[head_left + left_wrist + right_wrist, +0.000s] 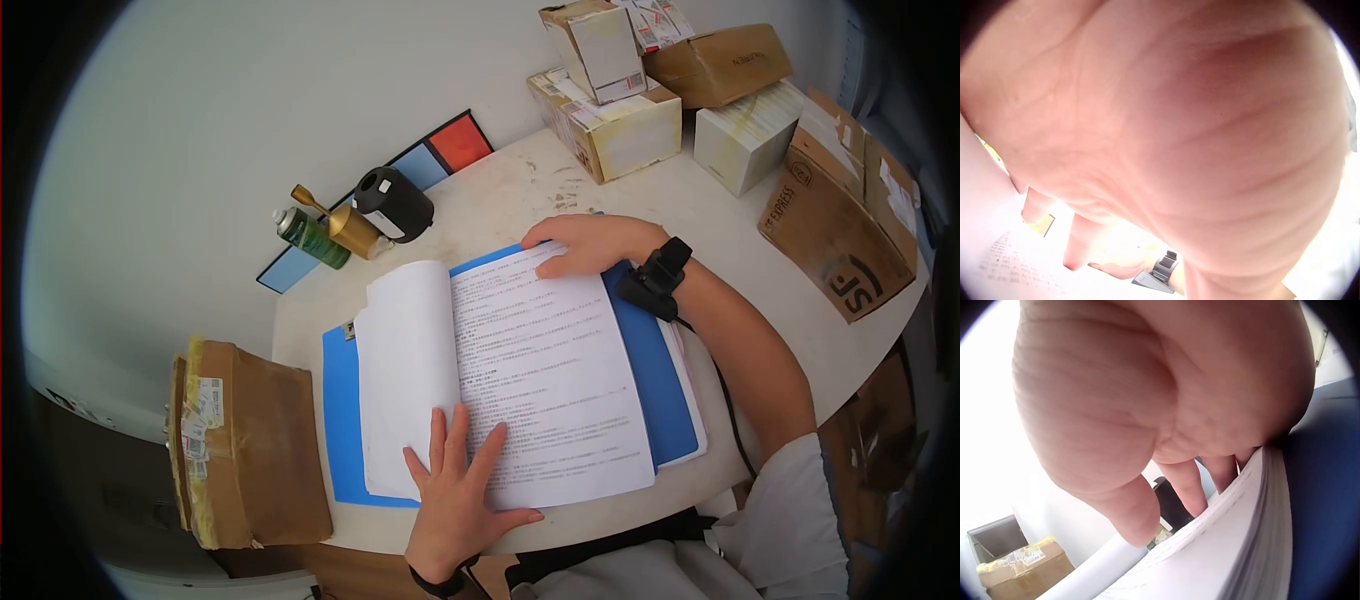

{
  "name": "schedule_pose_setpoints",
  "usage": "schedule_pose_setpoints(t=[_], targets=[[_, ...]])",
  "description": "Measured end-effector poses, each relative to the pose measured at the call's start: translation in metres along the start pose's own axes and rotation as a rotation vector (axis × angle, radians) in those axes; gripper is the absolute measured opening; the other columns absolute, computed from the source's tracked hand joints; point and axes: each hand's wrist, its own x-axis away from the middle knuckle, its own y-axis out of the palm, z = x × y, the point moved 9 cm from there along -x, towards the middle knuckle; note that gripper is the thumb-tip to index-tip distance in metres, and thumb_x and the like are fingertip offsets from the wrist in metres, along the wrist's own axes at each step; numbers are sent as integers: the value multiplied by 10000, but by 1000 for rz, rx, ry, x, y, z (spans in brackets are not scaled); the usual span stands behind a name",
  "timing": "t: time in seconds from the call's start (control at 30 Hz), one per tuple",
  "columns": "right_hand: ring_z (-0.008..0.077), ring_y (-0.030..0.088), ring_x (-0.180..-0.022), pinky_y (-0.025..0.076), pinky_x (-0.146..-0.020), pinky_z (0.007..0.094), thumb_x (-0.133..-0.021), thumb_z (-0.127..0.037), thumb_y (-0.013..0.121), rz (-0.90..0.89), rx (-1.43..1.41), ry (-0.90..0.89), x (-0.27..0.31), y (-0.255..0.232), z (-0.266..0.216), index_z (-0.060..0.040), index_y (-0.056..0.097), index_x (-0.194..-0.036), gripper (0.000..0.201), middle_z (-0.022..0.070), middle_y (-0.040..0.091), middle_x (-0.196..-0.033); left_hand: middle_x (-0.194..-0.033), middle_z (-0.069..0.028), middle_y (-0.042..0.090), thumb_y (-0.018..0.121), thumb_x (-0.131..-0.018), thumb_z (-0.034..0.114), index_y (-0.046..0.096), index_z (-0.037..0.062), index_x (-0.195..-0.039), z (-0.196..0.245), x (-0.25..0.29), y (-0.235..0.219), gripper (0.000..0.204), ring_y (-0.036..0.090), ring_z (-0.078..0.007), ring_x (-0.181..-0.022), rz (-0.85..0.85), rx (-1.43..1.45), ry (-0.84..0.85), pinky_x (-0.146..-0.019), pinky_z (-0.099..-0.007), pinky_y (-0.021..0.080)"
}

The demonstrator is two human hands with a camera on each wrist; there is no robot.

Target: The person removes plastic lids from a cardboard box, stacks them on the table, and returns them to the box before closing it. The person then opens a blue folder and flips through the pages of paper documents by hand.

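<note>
A thick stack of printed pages (pixel 550 380) lies open on a blue folder (pixel 340 420), its left pages (pixel 405 370) curling up along the fold. My left hand (pixel 460 490) rests with spread fingers on the lower part of the pages, near the fold. At the top edge, my right hand (pixel 590 243) lies over the upper right corner of the printed page, its thumb on the paper. In the right wrist view, the fingers of my right hand (pixel 1166 412) reach over the page stack (pixel 1260 531). The left palm (pixel 1179 125) fills most of the left wrist view.
A cardboard box (pixel 265 440) stands at the left. Behind the folder are a green can (pixel 312 238), a gold pot (pixel 352 230) and a black cylinder (pixel 395 205). Several boxes stand at the back right, with an open brown carton (pixel 840 220) at the right edge.
</note>
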Motion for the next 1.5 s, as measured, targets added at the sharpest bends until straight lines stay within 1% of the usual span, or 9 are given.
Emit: schedule_pose_setpoints(t=[0.23,0.4,0.57,0.8,1.0,1.17,1.33,1.4,1.5], targets=[[308,518,-1395,412,-1157,376,-989,-357,669,0,29,-36,-2,3,-4,-46,535,-1486,602,176,540,-1512,-1676,-227,302,950,-600,549,572,156,-1490,-4,1,3,1043,96,-507,-1584,-36,16,15,-1107,-842,105],[285,530,-1382,397,-1158,354,-1078,-506,507,-58,-115,58,3,-1,-9,-33,553,-1475,620,164,570,-1498,-1648,-240,356,889,-675,598,600,133,-1463,-5,6,7,959,120,-508,-1581,19,-32,64,-1124,-826,81],[269,522,-1391,394,-1159,348,-1103,-519,433,-44,-173,122,-4,-1,2,-44,557,-1483,621,151,556,-1523,-1604,-245,428,861,-731,587,601,138,-1457,43,6,2,892,238,-506,-1550,62,44,128,-1153,-795,16],[257,492,-1425,364,-1183,336,-1106,-508,423,-2,-130,157,8,-11,-8,-50,541,-1503,618,139,548,-1540,-1581,-227,477,912,-681,538,629,128,-1415,31,0,-2,887,364,-446,-1517,27,33,92,-1210,-723,30],[260,523,-1380,385,-1163,347,-1118,-481,378,-17,-153,49,-13,-1,11,-49,590,-1447,583,134,582,-1490,-1559,-213,510,897,-785,349,668,113,-1360,26,3,0,663,401,-450,-1493,91,30,122,-1218,-710,32],[263,535,-1360,394,-1151,350,-1122,-453,361,7,-130,45,-9,-5,8,-44,603,-1424,562,134,596,-1466,-1395,-176,645,752,-893,136,701,47,-1221,53,2,-9,344,505,-442,-1406,190,94,120,-1212,-678,158],[260,522,-1374,382,-1162,354,-1119,-468,341,37,-144,61,-3,-12,6,-54,596,-1438,582,126,579,-1489,-1084,-139,682,703,-847,36,693,15,-1043,-15,24,-45,197,630,-391,-1160,578,124,-212,-1172,-628,251],[256,516,-1381,372,-1170,355,-1109,-519,323,55,-229,112,0,-15,9,-57,598,-1441,632,117,573,-1498,-1056,-148,680,680,-846,29,676,-2,-964,-65,45,-41,123,634,-401,-1129,641,18,-202,-1126,-591,322],[249,509,-1386,366,-1172,355,-1098,-564,310,20,-316,137,2,-17,12,-55,601,-1439,678,112,571,-1502,-1081,-173,686,685,-831,25,660,-7,-909,-117,70,-44,88,635,-419,-1156,685,72,-497,-1080,-565,379]])
